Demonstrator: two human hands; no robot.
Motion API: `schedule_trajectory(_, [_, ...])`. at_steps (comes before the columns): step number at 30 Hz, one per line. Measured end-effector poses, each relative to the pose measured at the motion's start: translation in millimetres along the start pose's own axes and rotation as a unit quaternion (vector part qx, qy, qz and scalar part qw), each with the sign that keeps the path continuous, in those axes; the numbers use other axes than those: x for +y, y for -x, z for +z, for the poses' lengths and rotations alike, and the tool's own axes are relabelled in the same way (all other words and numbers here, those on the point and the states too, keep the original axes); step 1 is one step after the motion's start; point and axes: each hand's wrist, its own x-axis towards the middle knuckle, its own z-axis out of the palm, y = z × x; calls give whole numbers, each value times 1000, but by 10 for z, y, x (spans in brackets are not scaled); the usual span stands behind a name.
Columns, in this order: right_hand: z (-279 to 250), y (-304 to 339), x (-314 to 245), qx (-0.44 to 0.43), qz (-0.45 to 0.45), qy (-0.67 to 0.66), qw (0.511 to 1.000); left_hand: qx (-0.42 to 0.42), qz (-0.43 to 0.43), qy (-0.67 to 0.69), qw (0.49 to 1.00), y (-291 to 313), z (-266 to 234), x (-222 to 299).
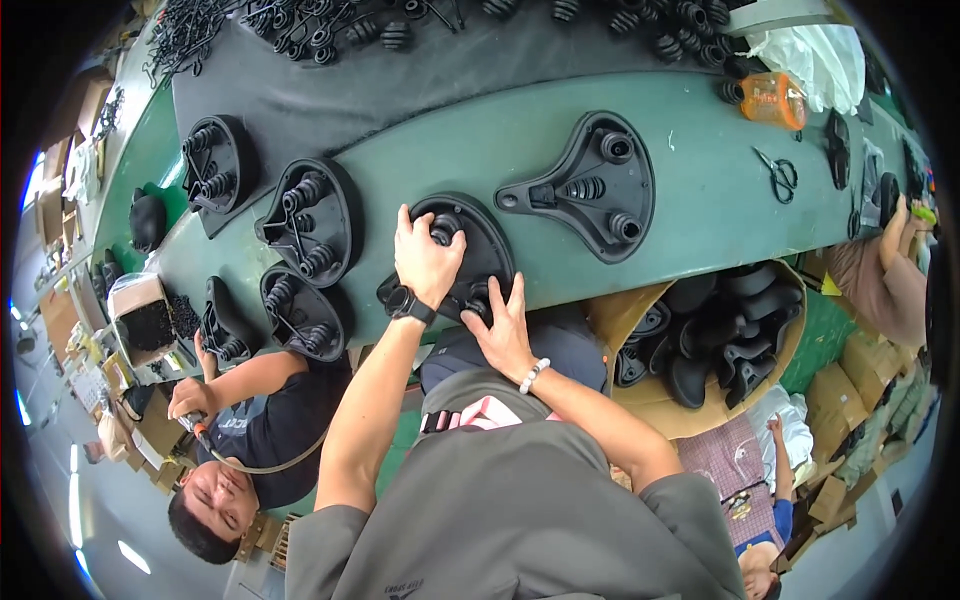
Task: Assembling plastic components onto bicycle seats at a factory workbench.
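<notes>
An upturned black bicycle saddle [487,235] lies at the green table's near edge, its underside facing up. My left hand [425,262], with a dark watch on the wrist, closes its thumb and fingers around a ribbed black spring cover [443,230] on the saddle's far side. Around a second ribbed spring cover [479,298] nearer to me, my right hand [507,335] curls its thumb and fingers; it partly hides that cover. Just to the right lies another upturned saddle [590,190], with ribbed covers at its two wide corners and one in the middle.
Several saddles with rails fitted [318,220] lie to my left, where a co-worker [250,420] holds a hosed tool. Loose rails and ribbed covers [395,35] heap on the black sheet. Scissors [778,176] and an orange bottle [773,100] lie right; a saddle-filled carton [600,310] stands below.
</notes>
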Motion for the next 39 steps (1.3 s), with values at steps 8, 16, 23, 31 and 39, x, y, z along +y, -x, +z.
schedule_trajectory(8, [-172, -119, -108, -68, 19, 8, 997, -10, 0, -28, 1000, -62, -13, 30])
schedule_trajectory(16, [-267, -189, -206, -100, 37, 30, 994, -48, 12, -66, 997, -175, -151, 155])
schedule_trajectory(23, [-268, -158, -114, -80, 27, 6, 996, -43, 57, -63, 995, -140, -115, 18])
schedule_trajectory(31, [-216, -190, -100, -25, 38, -14, 999, -83, 40, -166, 982, -259, -127, 198])
schedule_trajectory(39, [-181, -232, -65, -49, 36, 8, 998, -42, 1, -121, 992, -277, -47, 190])
